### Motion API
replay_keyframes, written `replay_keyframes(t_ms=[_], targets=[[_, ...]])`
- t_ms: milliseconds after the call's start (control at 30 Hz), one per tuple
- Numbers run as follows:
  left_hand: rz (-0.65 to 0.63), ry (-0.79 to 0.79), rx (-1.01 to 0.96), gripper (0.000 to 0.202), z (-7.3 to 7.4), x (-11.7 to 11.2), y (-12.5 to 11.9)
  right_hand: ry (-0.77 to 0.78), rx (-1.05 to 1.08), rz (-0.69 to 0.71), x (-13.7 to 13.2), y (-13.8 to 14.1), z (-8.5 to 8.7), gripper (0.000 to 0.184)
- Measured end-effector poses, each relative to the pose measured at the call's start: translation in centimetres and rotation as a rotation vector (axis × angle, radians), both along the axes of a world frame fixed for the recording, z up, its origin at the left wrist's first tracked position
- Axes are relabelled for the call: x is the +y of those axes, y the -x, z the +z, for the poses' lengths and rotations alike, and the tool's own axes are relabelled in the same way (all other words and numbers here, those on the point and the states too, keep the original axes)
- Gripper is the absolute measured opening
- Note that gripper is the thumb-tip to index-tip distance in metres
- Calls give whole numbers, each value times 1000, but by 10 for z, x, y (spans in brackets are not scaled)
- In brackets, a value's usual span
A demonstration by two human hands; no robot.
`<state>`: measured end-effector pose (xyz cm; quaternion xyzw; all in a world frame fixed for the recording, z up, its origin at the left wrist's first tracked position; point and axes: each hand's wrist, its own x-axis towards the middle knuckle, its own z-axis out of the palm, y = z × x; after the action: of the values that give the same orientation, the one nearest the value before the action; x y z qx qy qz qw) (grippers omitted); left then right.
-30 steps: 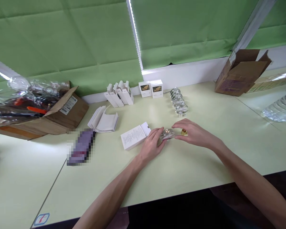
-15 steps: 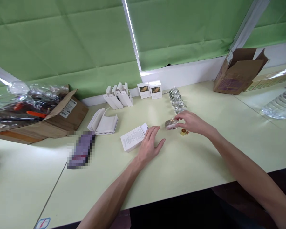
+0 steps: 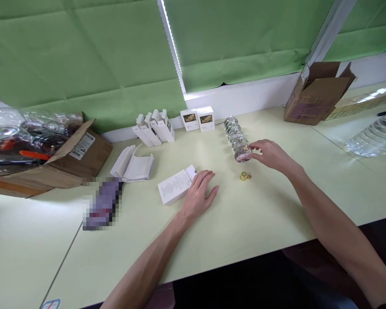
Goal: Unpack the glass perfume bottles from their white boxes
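My right hand [image 3: 266,155] pinches a round clear glass bottle [image 3: 243,156] at the near end of a row of similar glass bottles [image 3: 233,132]. A little nearer me on the table lies a small gold cap [image 3: 243,176], with a smaller gold piece against it. My left hand [image 3: 197,194] rests with its fingers stretched out and thumb apart at the right end of a white printed carton [image 3: 174,187]. That carton lies on its side, its end flap partly behind the fingers.
Two white picture boxes [image 3: 207,119] and several narrow white cartons [image 3: 154,128] stand along the wall. Folded white papers [image 3: 135,165] and a blurred purple item [image 3: 103,204] lie left. Cardboard boxes [image 3: 312,96] stand at both sides, with a large plastic bottle [image 3: 373,135] far right.
My right hand has moved the glass bottle away from me and slightly right, up to the end of the row. My left hand has stayed by the carton.
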<state>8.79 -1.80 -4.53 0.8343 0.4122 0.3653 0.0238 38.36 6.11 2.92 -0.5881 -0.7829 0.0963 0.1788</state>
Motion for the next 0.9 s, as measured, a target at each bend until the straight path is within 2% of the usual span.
replay_keyframes(t_ms=[133,200,267,300,367,500,733,900], targets=[[-3,-24,-18,37,0,1,0,32,-29,-89,-17,-8,13,39],[-13,-32,-25,36,0,1,0,145,8,-14,-28,-6,18,38],[-22,-39,-27,36,0,1,0,277,58,128,-36,1,20,45],[-26,-43,-27,35,1,0,0,316,63,183,-38,7,19,49],[-31,-55,-29,35,2,0,0,336,21,240,-41,18,14,43],[-43,-65,-31,34,3,-1,-1,264,-62,238,-38,32,4,19],[-60,-73,-27,30,3,-1,-1,119,-90,122,-26,32,-7,28],[-60,-79,-26,29,3,-1,0,66,-105,52,-33,30,2,26]])
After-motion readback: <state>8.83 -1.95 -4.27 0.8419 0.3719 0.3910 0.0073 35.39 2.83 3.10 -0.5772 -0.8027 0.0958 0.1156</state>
